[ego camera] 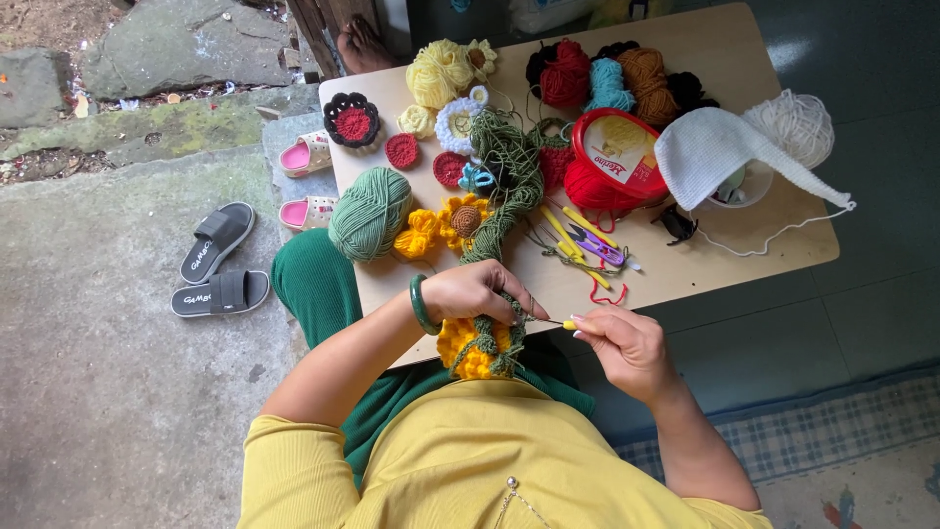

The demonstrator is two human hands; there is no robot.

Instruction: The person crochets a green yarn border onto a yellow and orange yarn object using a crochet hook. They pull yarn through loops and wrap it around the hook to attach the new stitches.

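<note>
My left hand [480, 292], with a green bangle at the wrist, pinches a green crocheted strand [509, 176] where it meets a yellow crocheted flower [468, 351] at the near table edge. My right hand [627, 343] grips a yellow-handled crochet hook [566, 324], its tip pointing at the left fingers. The green strand runs up across the small wooden table [725, 59]. A green yarn ball [370, 213] lies left of the hands, beside more yellow flowers [431, 230].
The table holds several yarn balls, small crocheted flowers, a red tub [617, 157], a white crocheted piece [715, 147], purple snips [599, 245] and yellow hooks. Black sandals [217, 264] and pink slippers [305, 181] lie on the concrete at left. A rug lies at lower right.
</note>
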